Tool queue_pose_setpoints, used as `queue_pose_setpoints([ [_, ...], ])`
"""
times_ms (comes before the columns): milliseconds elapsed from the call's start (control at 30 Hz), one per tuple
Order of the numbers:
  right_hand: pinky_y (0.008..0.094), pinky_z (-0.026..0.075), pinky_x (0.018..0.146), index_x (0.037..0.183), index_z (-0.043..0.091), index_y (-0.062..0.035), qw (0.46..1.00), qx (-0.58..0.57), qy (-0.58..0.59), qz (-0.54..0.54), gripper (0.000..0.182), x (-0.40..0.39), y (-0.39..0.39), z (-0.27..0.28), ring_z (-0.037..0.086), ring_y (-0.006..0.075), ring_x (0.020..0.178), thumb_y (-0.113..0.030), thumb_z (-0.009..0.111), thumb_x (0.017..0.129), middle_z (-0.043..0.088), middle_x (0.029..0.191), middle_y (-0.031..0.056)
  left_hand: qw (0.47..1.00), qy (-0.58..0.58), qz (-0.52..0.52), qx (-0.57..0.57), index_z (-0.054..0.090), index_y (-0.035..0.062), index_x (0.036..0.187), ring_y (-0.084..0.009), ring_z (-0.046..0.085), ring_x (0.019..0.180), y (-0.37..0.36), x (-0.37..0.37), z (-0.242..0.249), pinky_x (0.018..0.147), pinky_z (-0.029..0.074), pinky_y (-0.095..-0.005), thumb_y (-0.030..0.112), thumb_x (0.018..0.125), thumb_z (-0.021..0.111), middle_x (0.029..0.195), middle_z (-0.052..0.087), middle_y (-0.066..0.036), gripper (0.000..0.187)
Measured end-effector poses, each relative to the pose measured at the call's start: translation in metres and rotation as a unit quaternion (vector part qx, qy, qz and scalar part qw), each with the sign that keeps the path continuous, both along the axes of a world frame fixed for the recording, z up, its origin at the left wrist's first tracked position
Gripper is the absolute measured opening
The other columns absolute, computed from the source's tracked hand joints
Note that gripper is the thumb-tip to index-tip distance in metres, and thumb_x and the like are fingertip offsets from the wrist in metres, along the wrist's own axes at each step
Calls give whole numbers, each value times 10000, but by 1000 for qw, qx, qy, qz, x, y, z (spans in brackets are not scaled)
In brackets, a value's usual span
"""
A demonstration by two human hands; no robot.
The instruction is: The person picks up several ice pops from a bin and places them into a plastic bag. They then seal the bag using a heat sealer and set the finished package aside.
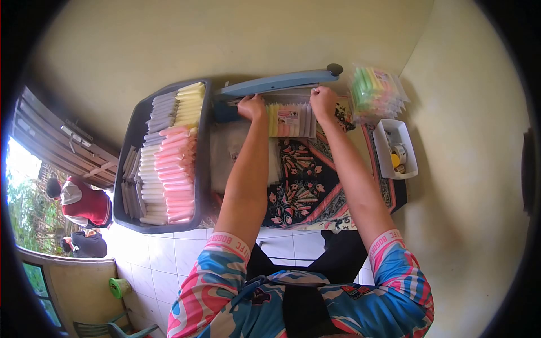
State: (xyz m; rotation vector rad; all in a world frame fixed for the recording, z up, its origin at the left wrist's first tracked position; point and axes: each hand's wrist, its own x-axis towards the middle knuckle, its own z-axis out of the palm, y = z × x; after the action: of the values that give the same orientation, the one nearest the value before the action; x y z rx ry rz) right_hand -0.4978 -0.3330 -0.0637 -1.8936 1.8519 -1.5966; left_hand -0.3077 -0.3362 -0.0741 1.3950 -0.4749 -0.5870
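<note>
A clear plastic pack of yellow, pink and pale purple sticks (289, 123) lies flat in front of a blue heat sealer (276, 83). My left hand (251, 107) is closed at the pack's upper left, by the sealer's jaw. On the other side my right hand (323, 103) is closed in a pinch at its upper right corner. Both hands seem to hold the bag's open end near the sealing bar; the thin film under my fingers is hard to see. The sealer's arm slants up over the bar, its black knob to the right.
A dark tub (203, 121) of wrapped sticks stands left. Clear plastic bags (222, 163) lie beside it on a patterned cloth (296, 205). Filled packs (376, 93) are stacked at right, behind a white box (414, 147) with tape. Two people (90, 205) are outside the doorway.
</note>
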Motion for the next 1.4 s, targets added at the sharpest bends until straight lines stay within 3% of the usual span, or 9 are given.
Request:
queue_pose_setpoints([
  [233,454,478,614,652,637,21,998,-16,68,-2,165,-3,0,3,596,395,674,-104,590,749,597,679,226,1000,-7,13,0,676,-93,756,-134,564,490,-3,-2,-4,465,440,-280,46,692,742,604,646,-117,167],
  [433,407,511,658,735,694,-9,996,88,13,-3,168,-7,-10,0,631,360,715,-175,677,715,633,714,195,996,-65,58,-20,680,-78,833,-167,601,558,-25,4,-32,550,473,-316,55,679,744,707,674,-178,213],
  [533,398,516,671,744,701,-21,994,109,-12,-3,186,-9,-13,-2,641,342,719,-202,700,702,644,722,182,997,-1,50,-54,682,-72,835,-161,597,554,-28,4,-35,551,473,-320,50,672,745,721,674,-184,213],
  [733,387,517,673,751,706,-30,989,139,-54,10,193,-5,-25,-15,646,328,712,-217,707,701,648,700,167,994,73,23,-80,666,-122,799,-154,591,558,-19,11,-26,538,471,-294,-9,671,728,689,671,-160,182],
  [933,382,515,684,768,704,-23,985,152,-77,14,204,-1,-23,-13,652,316,710,-218,707,706,648,683,162,996,34,50,-64,650,-150,789,-153,601,573,-7,7,-8,527,481,-275,-56,676,714,685,662,-153,161],
  [1067,384,515,690,772,704,-21,986,150,-67,13,207,-1,-25,-14,652,317,713,-218,703,709,649,682,162,993,76,49,-82,650,-148,776,-149,603,573,-3,3,-2,509,484,-272,-58,686,710,682,657,-156,140],
  [1400,399,517,695,772,705,-33,987,157,-35,7,218,0,-22,-11,645,338,737,-243,694,712,655,734,167,996,7,56,-62,669,-99,813,-155,579,539,-35,17,-42,531,461,-311,7,687,735,668,665,-164,178],
])
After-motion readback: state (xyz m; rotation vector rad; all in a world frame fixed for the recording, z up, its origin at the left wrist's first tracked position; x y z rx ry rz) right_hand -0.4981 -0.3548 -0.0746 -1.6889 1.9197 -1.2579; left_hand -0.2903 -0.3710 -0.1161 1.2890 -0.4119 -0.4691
